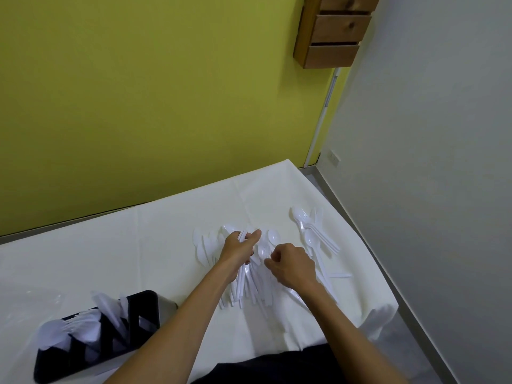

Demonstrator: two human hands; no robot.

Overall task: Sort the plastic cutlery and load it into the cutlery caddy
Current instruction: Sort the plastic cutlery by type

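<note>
A heap of white plastic cutlery (257, 284) lies on the white tablecloth in front of me. My left hand (239, 249) is closed around a bundle of several white pieces (241, 275), their handles pointing down toward me. My right hand (292, 264) hovers just right of it over the heap, fingers curled and pinching at a piece there; what it holds is hard to tell. A smaller group of spoons and forks (313, 234) lies further right. The black cutlery caddy (146, 306) stands at the lower left with white spoons and other pieces in its compartments.
The table (138, 245) has a white cloth and stands against a yellow-green wall. Its right edge drops off near the grey wall and floor. A wooden drawer unit (332, 31) hangs high on the wall. A single loose piece (340, 275) lies right of the heap.
</note>
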